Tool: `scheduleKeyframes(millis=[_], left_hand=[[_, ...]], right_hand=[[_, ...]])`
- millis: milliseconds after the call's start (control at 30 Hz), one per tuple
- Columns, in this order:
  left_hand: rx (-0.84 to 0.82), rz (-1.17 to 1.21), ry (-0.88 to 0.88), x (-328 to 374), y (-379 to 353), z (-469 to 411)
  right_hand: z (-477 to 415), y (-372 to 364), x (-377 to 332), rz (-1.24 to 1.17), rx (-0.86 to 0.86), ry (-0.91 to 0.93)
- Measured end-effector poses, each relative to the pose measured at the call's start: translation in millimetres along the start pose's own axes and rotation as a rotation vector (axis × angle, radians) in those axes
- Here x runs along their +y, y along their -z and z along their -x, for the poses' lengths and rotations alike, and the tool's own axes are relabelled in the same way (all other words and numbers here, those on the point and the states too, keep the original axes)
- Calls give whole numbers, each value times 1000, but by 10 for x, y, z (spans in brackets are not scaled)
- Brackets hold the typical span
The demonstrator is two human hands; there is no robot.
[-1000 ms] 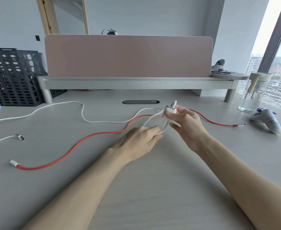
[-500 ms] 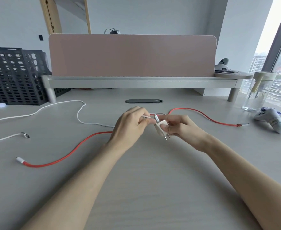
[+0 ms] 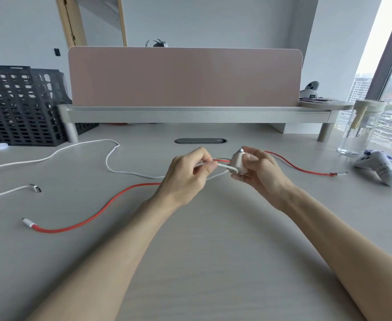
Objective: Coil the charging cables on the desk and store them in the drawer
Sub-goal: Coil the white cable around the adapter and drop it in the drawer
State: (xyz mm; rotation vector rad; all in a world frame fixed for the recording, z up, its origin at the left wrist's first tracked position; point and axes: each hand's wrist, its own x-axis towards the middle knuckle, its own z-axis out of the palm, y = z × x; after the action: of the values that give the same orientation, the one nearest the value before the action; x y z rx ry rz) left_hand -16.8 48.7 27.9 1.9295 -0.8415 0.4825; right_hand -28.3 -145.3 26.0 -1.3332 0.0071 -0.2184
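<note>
While the left grip (image 3: 190,172) pinches the white braided charging cable (image 3: 226,167) between thumb and curled forefinger, the right grip (image 3: 257,172) holds the small white charger block (image 3: 236,162) just beside it. Its fingers are curled round the block's body, and both are raised a little above the pale grey surface (image 3: 213,262) at mid-frame. A short stretch of cable runs taut between them and seems to lie across the block, so I judge the first turn of a wrap is being laid. Leftward the white cable snakes away in loose bends toward the left edge, where a silver-tipped white connector (image 3: 35,188) lies apart; whether it is the same lead I cannot tell. Beneath the hands the long red rubbery cable (image 3: 86,221) crosses the whole surface from lower left to right of centre, uncoiled. Farther right sit a white game controller (image 3: 380,169) and a clear glass jar (image 3: 359,133); no drawer is in view. The likely trouble is that the trailing white length, dragged in as it is wound, hooks the red cable and pulls it along. Turns wound too tightly would kink the cable where it meets the block, and slack ones would spring off once let go.
</note>
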Motion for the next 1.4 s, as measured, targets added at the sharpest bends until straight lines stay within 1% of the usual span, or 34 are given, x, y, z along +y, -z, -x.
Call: scheduleKeyframes(millis=[67, 133, 200, 267, 367, 467, 533, 633, 733, 800, 867, 933, 1000, 1033, 1100, 1133, 1233, 1300, 1400], left_hand=[[-95, -90, -76, 8, 7, 22], [-196, -216, -168, 20, -1, 50], [-285, -362, -243, 30, -31, 78], [-348, -484, -275, 30, -71, 95], [-406, -586, -314, 35, -136, 114], [-471, -643, -346, 74, -210, 151], [-491, -654, -365, 98, -252, 169], [-466, -640, -382, 127, -270, 166], [-389, -645, -417, 131, -223, 135], [-309, -658, -419, 104, -167, 103], [-210, -684, -390, 56, -121, 74], [-102, -704, -336, 5, -94, 57], [-19, -698, -245, -42, -72, 37], [-8, -684, -194, -70, -65, 31], [-33, -639, -126, -121, -64, 32], [-73, -619, -117, -135, -79, 43], [-266, -563, -156, -99, -181, 96], [-348, -544, -191, -41, -228, 109], [-350, -512, -251, 17, -212, 103]], right_hand=[[-7, 18, -25, -101, 32, -9], [-19, 74, -68, -292, 48, -41], [-24, 140, -129, -498, 128, -134], [-8, 174, -168, -574, 164, -199], [32, 133, -206, -712, 86, -212], [115, 50, -265, -777, -35, -194], [132, 40, -289, -765, -105, -176], [115, 53, -305, -690, -185, -163], [102, 55, -305, -589, -139, -208], [120, 57, -288, -476, -102, -281], [162, 34, -268, -310, -111, -413], [193, 0, -263, -181, -145, -508], [225, -46, -288, -148, -190, -517], [249, -70, -304, -171, -207, -490], [281, -84, -334, -280, -231, -390], [292, -84, -352, -352, -248, -331], [277, -55, -375, -507, -322, -233], [252, -33, -362, -501, -317, -202], [191, 14, -324, -506, -242, -131]])
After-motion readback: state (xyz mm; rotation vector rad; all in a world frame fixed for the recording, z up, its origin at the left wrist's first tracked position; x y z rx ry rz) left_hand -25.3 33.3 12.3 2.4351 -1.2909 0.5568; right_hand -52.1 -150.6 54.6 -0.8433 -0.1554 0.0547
